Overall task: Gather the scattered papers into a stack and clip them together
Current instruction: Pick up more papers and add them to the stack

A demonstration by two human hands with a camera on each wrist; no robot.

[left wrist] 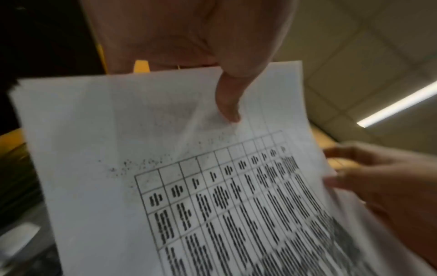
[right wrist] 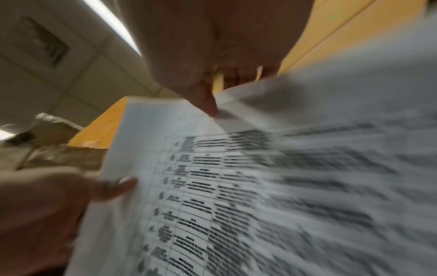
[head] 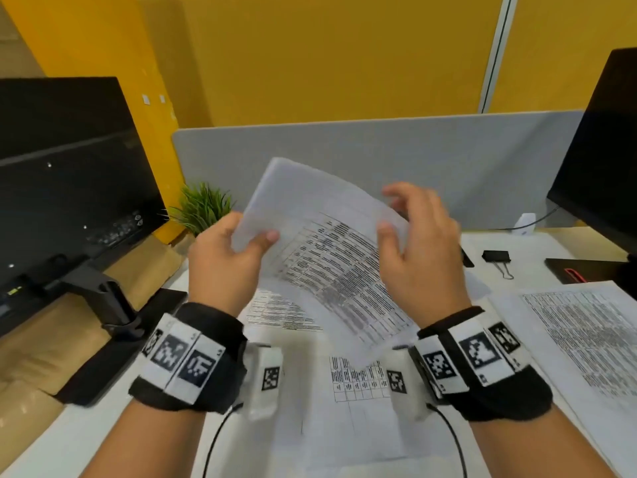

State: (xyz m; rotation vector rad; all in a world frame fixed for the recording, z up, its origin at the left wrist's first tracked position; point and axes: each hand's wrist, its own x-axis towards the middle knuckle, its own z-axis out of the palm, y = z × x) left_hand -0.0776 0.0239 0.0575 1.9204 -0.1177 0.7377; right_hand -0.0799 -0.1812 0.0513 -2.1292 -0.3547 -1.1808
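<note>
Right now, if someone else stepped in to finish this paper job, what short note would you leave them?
Left hand: grips the lifted printed sheets at their left edge, thumb on top.
Right hand: thumb presses their right edge, fingers loosely spread; its grip looks light.
More printed pages lie on the desk below and to the right; the black binder clip lies unused at right.
Done: some sheets picked up.
Left: gather the rest, square the stack, clip it.

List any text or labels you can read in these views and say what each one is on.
None can be read.
Held sheets: table print, blurred to dashes.
Papers on the desk: print too small.
Wristband markers: square codes, no words.
Left monitor: back labels too small.
</note>
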